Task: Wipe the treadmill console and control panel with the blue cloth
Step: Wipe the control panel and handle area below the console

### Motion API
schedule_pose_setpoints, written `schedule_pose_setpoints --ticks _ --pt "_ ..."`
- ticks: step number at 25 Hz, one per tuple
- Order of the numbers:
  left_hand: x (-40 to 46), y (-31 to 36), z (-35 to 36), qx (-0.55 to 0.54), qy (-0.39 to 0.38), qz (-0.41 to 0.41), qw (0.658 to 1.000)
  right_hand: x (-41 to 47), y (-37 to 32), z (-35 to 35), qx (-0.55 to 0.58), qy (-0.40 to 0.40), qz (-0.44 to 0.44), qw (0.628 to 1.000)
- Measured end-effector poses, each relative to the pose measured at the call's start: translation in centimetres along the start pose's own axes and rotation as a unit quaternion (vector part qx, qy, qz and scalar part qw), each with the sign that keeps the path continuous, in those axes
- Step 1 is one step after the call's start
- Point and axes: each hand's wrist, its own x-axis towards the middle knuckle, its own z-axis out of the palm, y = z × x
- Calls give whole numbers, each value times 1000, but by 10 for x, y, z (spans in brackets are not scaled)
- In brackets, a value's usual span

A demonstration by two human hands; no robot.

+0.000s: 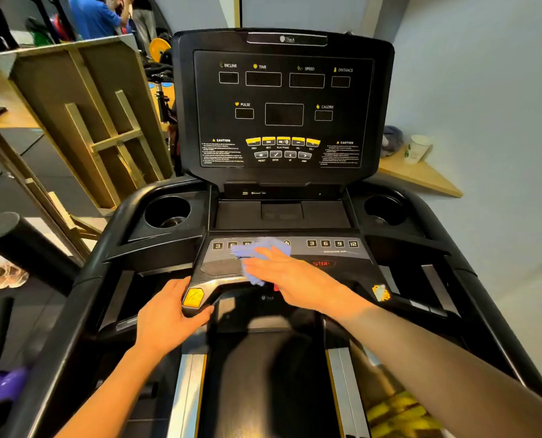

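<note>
The black treadmill console [282, 99] stands upright ahead with its dark display windows and yellow buttons. Below it lies the grey control panel [336, 252] with number keys and a red STOP mark. A crumpled blue cloth [257, 251] lies on the panel's left half. My right hand [290, 278] presses flat on the cloth with straight fingers, covering its near part. My left hand [168, 314] grips the left end of the silver handlebar, just beside a yellow pad [193, 297].
Two cup holders [167, 211] [385, 210] flank the console tray. A wooden frame [105, 128] leans at the left. A paper cup [416, 148] and a grey bundle sit on a wooden shelf at the right. Shoes lie on the floor far left. A person stands in the background.
</note>
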Motion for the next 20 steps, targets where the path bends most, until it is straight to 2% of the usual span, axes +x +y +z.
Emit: schedule_pose_setpoints --ticks 3,8,14,16,18,20 --pt "0 0 1 2 4 -2 1000 -35 23 -13 -18 -7 72 997" --pt "1 -2 4 1 6 -2 1000 -87 65 -21 -24 16 111 993" --pt "0 -2 4 0 5 -1 1000 -130 80 -30 -28 47 153 987" --pt "0 -2 3 -2 2 0 1000 -136 79 -32 15 84 176 981" --pt "1 -2 3 -3 -1 -3 1000 -132 66 -43 156 140 215 954" --pt "0 -1 2 -3 -3 -8 1000 -125 57 -51 138 184 214 949"
